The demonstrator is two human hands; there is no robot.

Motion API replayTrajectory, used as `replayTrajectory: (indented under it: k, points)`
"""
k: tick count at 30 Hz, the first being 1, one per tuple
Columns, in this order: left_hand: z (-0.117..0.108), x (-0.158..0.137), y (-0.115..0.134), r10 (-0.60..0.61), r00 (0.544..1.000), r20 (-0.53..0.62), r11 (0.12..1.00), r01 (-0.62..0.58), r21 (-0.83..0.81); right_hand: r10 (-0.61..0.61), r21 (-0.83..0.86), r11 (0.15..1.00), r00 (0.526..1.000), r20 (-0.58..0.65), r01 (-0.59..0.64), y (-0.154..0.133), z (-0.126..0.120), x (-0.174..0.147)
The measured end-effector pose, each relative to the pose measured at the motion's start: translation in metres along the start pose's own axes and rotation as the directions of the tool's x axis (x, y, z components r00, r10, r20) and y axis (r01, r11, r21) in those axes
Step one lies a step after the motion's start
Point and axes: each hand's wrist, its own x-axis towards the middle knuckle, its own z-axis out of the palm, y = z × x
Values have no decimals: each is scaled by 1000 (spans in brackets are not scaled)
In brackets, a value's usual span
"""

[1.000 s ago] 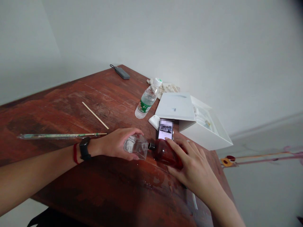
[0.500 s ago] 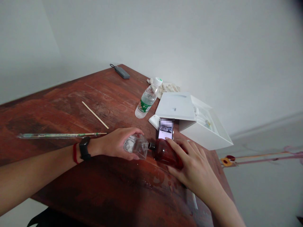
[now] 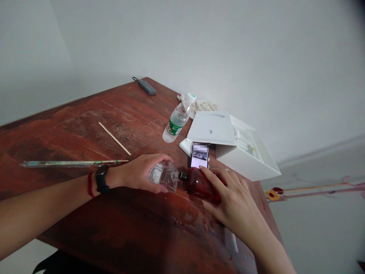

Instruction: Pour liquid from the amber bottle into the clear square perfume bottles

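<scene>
My left hand [image 3: 144, 173] is wrapped round a clear, square-sided plastic container [image 3: 169, 177], which is tilted towards the right. From the other side, my right hand [image 3: 230, 192] grips a dark red-brown bottle [image 3: 199, 184] lying tipped on its side. The bottle's black neck [image 3: 183, 176] points left and meets the clear container's near end; whether they touch I cannot tell. Just behind the brown bottle a phone [image 3: 199, 156] with a lit screen leans by a white object [image 3: 186, 146]. Wet drops [image 3: 178, 222] lie on the wood below the hands.
A capped water bottle [image 3: 176, 123] stands behind my hands. White boxes [image 3: 212, 127] lean at the right edge of the wooden table [image 3: 71, 125]. Loose chopstick [image 3: 114, 139], wrapped chopsticks [image 3: 65, 164] and a grey device [image 3: 146, 87] lie left and back. A cloth [image 3: 207, 105] lies behind.
</scene>
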Motion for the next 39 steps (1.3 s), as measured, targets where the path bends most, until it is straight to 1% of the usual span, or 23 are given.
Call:
replayTrajectory:
  k: [9,19,39]
  points:
    - [0,0,2,-7,1000,-2,1000,7,2,-4,-5,1000,1000,-26,4,0,1,0]
    - [0,0,1,-4,1000,-3,1000,4,0,-3,-13,1000,1000,-2,3,1,0,-1]
    - [0,0,1,-8,1000,12,1000,8,-5,-16,-27,1000,1000,-13,16,0,0,-1]
